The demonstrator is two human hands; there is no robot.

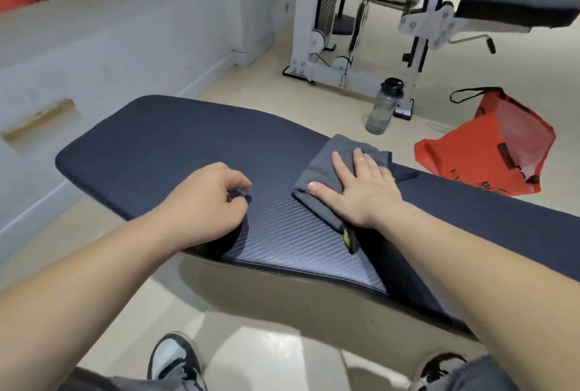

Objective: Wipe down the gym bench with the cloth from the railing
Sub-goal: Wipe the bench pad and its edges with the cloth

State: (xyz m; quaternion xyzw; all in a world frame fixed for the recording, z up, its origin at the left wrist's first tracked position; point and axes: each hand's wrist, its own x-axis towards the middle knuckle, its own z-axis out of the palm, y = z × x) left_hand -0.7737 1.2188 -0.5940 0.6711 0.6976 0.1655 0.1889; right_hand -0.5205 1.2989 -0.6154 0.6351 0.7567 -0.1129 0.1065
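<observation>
1. Bottle (pixel 383 109): upright on floor, beyond right hand (pixel 361 189).
2. Red bag (pixel 489 152): on floor, right of hand, near bottle.
3. Cable machine (pixel 315 14): far beyond hand, behind bottle.

Right hand (pixel 361 189) flat on grey cloth (pixel 323 167) atop dark bench (pixel 157 139)
</observation>
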